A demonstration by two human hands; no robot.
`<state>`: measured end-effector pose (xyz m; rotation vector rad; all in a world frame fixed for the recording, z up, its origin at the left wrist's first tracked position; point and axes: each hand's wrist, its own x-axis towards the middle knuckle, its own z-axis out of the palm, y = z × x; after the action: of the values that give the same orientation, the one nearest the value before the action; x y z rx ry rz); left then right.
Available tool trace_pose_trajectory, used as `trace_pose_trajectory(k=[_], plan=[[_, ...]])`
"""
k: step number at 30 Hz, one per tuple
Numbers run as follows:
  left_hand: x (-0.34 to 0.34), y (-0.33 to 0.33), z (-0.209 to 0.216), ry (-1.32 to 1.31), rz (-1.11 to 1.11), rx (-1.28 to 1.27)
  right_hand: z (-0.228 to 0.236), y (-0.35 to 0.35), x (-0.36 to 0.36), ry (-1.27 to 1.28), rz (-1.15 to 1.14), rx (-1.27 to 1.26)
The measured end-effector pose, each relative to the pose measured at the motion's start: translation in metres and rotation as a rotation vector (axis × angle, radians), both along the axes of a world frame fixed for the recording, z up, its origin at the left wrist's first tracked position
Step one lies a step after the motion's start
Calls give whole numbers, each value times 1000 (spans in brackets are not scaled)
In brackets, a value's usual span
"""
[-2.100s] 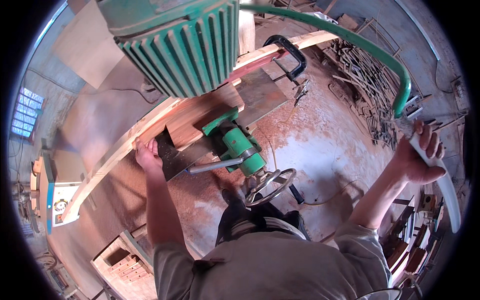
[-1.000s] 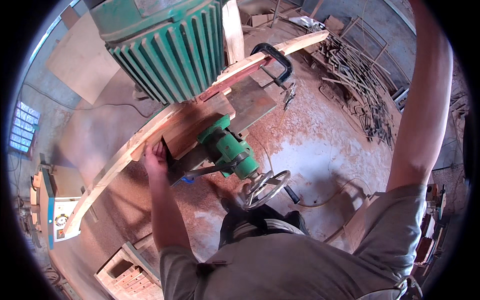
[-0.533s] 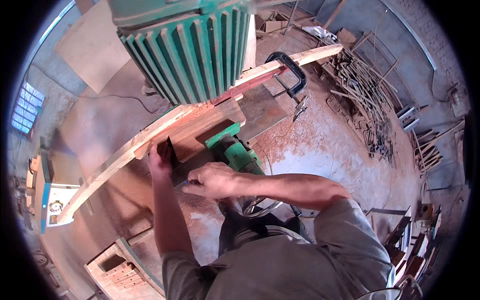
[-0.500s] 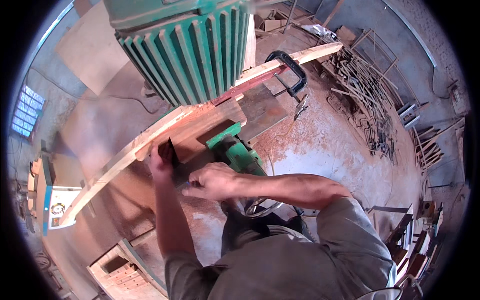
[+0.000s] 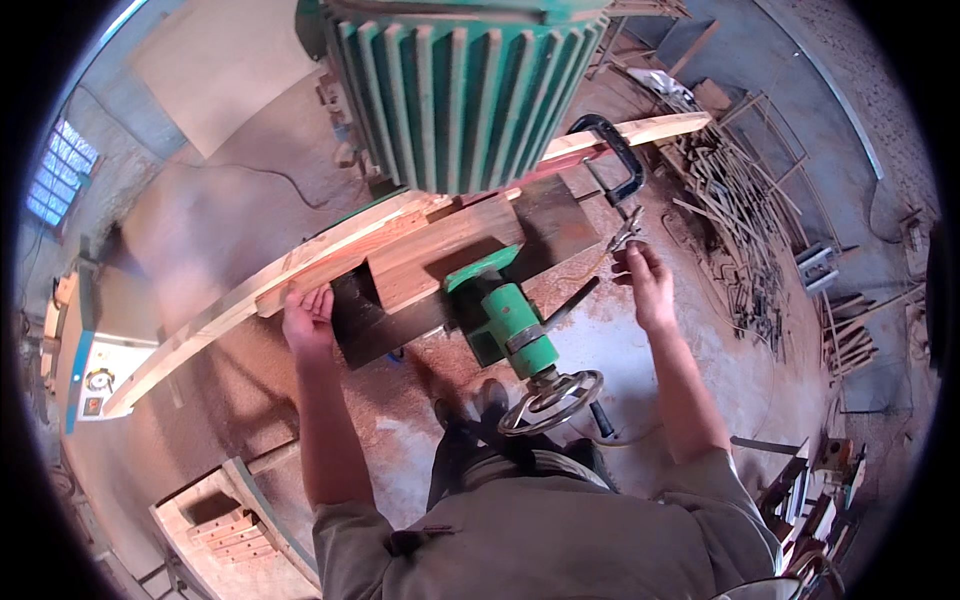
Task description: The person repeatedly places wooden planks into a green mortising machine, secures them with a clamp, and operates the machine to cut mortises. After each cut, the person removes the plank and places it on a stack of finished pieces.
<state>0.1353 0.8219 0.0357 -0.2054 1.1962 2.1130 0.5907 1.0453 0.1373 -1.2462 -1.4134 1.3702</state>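
A long, slightly curved pale wooden beam (image 5: 215, 315) runs across the machine, beneath a green ribbed motor (image 5: 455, 105). Against its near side lies a shorter brown wooden piece (image 5: 335, 255). My left hand (image 5: 309, 320) has its fingers on the near left end of that brown piece, at its lower edge. Off to the right, my right hand (image 5: 648, 285) is raised with bent, parted fingers. It is just below a small metal hand tool (image 5: 627, 228) with a thin yellowish hose; whether they touch I cannot tell. A black C-clamp (image 5: 625, 165) grips the beam.
A green clamp fixture (image 5: 515, 325) with a metal handwheel (image 5: 550, 402) stands between my arms, beside a dark metal table (image 5: 555, 225). Wood offcuts (image 5: 725, 170) are piled at right. A drilled wooden box-like piece (image 5: 235, 530) lies lower left. Sawdust covers the floor.
My right hand has moved from the middle, near the fixture, out to the right beside the metal hand tool. My left hand stays at the wood's end. The view has shifted slightly.
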Motion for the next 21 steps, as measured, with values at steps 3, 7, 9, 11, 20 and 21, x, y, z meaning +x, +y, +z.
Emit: trace_pose_trajectory(k=[3, 7, 9, 11, 20, 21], plan=[[-46, -58, 11, 38, 34, -14, 29, -23, -26, 106, 110, 30], [-46, -105, 110, 441, 219, -66, 49, -74, -98, 138, 412, 141], [-20, -113, 162, 660, 364, -271, 67, -112, -152, 60, 689, 261], [14, -109, 200, 925, 309, -417, 85, -146, -201, -92, 838, 553], [101, -119, 187, 1234, -215, -514, 23, -213, -286, 511, 758, -342], [99, -134, 175, 1184, -205, -568, 19, -206, -282, 467, 691, -417]])
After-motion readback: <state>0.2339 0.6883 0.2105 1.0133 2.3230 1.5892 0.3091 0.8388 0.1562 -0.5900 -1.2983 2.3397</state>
